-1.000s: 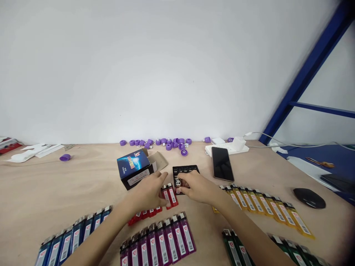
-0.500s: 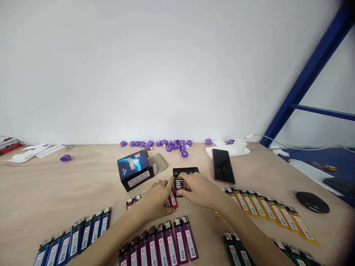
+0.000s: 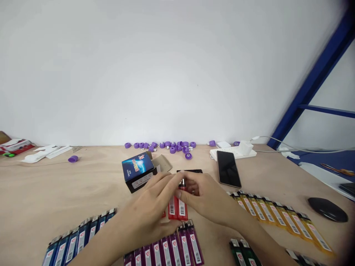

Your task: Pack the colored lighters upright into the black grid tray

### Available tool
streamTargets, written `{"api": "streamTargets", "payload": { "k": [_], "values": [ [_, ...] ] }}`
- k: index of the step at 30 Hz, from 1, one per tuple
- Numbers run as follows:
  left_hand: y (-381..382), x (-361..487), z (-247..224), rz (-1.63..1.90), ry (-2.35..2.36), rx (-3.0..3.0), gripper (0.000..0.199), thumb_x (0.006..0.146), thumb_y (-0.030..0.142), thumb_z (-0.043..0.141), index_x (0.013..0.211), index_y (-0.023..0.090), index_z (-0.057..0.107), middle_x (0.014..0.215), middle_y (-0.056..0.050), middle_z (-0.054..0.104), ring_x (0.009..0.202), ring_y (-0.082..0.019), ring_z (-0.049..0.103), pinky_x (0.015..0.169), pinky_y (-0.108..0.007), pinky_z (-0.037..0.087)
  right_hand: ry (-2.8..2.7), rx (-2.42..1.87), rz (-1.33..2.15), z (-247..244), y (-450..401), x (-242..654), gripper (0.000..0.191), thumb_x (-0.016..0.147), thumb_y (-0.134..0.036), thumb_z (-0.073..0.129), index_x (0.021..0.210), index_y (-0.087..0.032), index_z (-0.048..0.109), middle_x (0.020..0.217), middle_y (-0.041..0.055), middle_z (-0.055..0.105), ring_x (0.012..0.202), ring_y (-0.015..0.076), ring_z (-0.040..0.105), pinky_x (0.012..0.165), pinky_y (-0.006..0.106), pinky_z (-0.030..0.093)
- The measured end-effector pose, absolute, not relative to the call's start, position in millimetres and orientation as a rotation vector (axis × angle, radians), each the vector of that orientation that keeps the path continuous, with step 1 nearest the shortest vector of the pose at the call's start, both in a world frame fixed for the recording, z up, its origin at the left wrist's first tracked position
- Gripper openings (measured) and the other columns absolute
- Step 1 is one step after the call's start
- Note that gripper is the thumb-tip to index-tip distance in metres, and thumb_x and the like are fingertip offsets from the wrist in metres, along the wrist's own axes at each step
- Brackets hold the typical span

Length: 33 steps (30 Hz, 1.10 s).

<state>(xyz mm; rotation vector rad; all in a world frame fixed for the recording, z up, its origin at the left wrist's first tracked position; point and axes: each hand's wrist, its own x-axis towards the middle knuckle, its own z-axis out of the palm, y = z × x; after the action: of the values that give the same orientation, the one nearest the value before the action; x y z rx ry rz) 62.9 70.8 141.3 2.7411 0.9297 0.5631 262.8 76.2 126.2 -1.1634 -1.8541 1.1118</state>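
Observation:
Two red lighters [image 3: 176, 207] lie side by side between my hands, metal tops pointing away. My left hand [image 3: 155, 207] bends over the row from the left, its fingertips near the metal tops and its thumb by the lighters' lower ends. From the right, my right hand [image 3: 203, 195] is closed, thumb pressed on the upper part of a red lighter and fingers curled in. A further bit of red shows under my left palm. Just beyond my fingers is a black tray [image 3: 196, 171], mostly hidden by them.
Purple lighters [image 3: 166, 251], blue lighters [image 3: 72, 244], yellow lighters [image 3: 274, 212] and green lighters [image 3: 244, 253] lie in rows. An opened blue box [image 3: 138, 170], purple caps [image 3: 179, 146], a phone [image 3: 229, 168], a power strip [image 3: 238, 152] and a mouse [image 3: 327, 209] sit around.
My hands have come closer together and nearer to me, away from the black tray. The red lighters now show between them, and my right thumb rests on one. The view has shifted slightly.

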Motion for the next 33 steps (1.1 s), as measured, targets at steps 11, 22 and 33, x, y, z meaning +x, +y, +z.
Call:
{"api": "streamTargets", "payload": {
  "k": [11,22,33],
  "values": [
    [71,61,131,0.749,0.887,2.655,0.097,0.084,0.037,0.073,0.153,0.039,0.005,0.156,-0.012,0.032,0.138,-0.034,0.041,0.103,-0.047,0.051,-1.758,-1.171,1.237,135,74,262,0.026,0.085,-0.031,0.068,0.109,-0.022,0.065,0.052,-0.0087,0.045,0.044,0.0075,0.037,0.040,0.019,0.023],
    [73,97,127,0.832,0.748,1.564,0.056,0.084,0.044,0.068,0.131,0.021,0.047,0.120,-0.014,0.065,0.103,-0.029,0.066,0.087,-0.047,0.058,-1.687,-1.053,1.114,143,69,266,0.012,0.088,-0.033,0.060,0.088,-0.021,0.060,0.071,-0.0023,0.060,0.062,0.0122,0.055,0.054,0.023,0.043],
    [118,86,104,0.895,0.863,1.669,0.023,0.089,0.039,0.057,0.092,0.016,0.059,0.074,-0.001,0.063,0.066,-0.016,0.059,0.066,-0.031,0.052,-1.742,-1.420,0.516,130,91,287,0.037,0.100,-0.042,0.036,0.075,-0.022,0.056,0.046,-0.0042,0.051,0.045,0.0144,0.052,0.051,0.026,0.037]
  ]
}}
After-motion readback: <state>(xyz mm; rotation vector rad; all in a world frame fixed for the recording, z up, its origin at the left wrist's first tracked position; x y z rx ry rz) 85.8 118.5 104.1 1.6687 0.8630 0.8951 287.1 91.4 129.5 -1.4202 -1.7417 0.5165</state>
